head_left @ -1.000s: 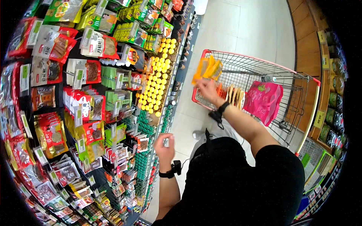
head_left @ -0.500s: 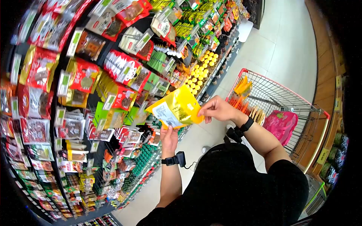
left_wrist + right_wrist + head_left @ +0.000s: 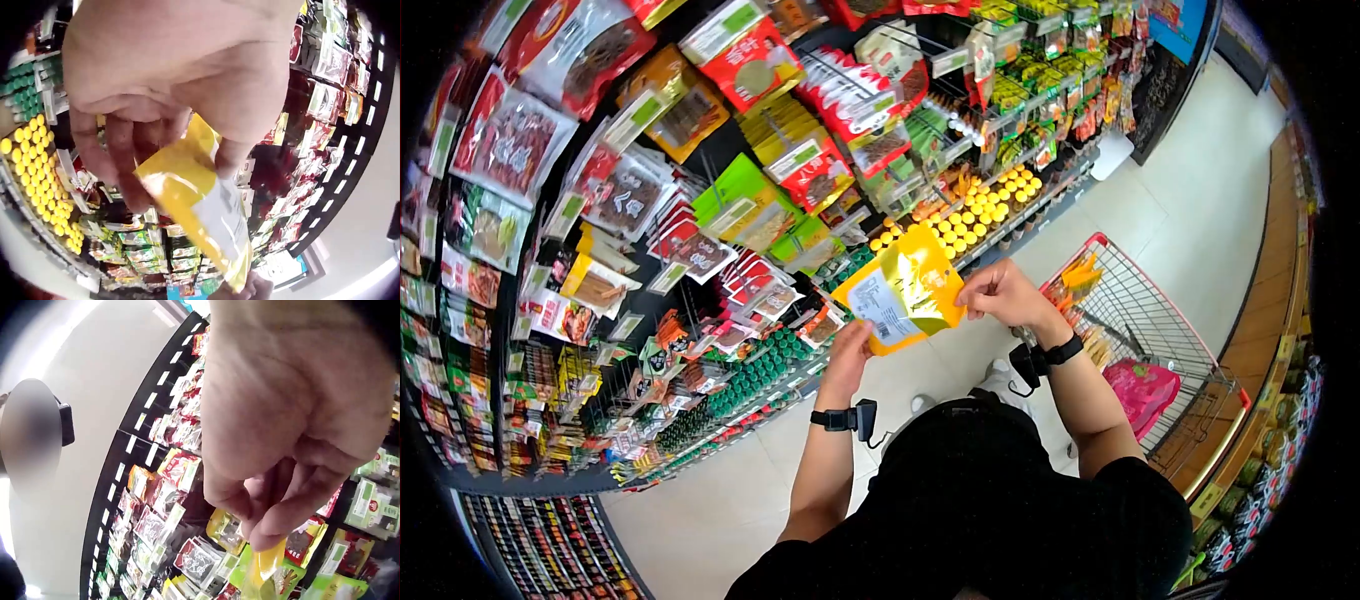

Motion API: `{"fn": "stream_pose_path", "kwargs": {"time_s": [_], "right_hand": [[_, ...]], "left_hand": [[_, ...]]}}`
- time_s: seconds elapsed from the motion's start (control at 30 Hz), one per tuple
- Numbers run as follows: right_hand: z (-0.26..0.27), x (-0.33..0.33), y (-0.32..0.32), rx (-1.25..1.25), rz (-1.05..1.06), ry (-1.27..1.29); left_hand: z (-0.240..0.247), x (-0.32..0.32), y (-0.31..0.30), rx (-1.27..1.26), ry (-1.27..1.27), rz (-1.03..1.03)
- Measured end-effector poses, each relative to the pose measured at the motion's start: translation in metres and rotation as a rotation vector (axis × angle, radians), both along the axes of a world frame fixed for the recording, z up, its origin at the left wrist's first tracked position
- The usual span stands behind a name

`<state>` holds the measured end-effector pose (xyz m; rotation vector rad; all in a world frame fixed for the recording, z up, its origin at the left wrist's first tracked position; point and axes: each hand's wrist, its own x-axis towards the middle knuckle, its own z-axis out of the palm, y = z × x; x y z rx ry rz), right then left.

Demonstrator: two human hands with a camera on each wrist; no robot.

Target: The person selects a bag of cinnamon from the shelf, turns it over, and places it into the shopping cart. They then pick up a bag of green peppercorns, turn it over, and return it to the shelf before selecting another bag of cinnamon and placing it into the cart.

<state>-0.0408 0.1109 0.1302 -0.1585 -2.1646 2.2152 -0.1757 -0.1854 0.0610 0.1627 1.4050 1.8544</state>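
Held in front of hanging packets (image 3: 750, 75): yellow pouch (image 3: 910, 288) — pinched near one edge by left hand (image 3: 846, 358), at opposite side by right hand (image 3: 1004, 296), thumbs and fingers closed. Seems light, pliable, slick; best taken by edges.

The left hand (image 3: 181, 69) fills the upper middle, its thumb and curled fingers gripping a shiny yellow packet (image 3: 181, 187) with a pale label (image 3: 222, 209), which slants down to the right hand (image 3: 250, 289) at the bottom edge. Rows of yellow caps (image 3: 37, 175) sit at the left, just below green caps (image 3: 24, 90), while hanging packets (image 3: 325, 100) with white price tags (image 3: 369, 119) line the dark, curving shelving (image 3: 365, 134) at the right.
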Motion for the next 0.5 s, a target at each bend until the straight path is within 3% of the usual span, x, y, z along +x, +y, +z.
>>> {"fn": "stream_pose_path", "kwargs": {"time_s": [0.17, 0.27, 0.3, 0.4, 0.43, 0.5], "right_hand": [[-0.011, -0.028, -0.026, 0.057, -0.023, 0.011], [-0.025, -0.045, -0.053, -0.137, -0.254, 0.153], [-0.039, -0.049, -0.057, -0.086, -0.235, 0.168], [-0.037, -0.052, -0.1, -0.232, -0.092, -0.034], [-0.025, -0.05, -0.114, -0.314, 0.019, -0.084], [-0.026, -0.052, -0.139, -0.625, 0.104, -0.095]], "left_hand": [[-0.005, -0.007, -0.02, 0.199, 0.13, 0.237], [0.0, -0.018, -0.04, 0.18, 0.25, 0.316], [-0.001, -0.022, -0.046, 0.113, 0.278, 0.354], [0.002, -0.029, -0.061, -0.144, 0.624, 0.396], [0.005, -0.035, -0.065, -0.212, 1.089, 0.392], [0.023, -0.029, -0.071, -0.272, 1.365, 0.26]]}}
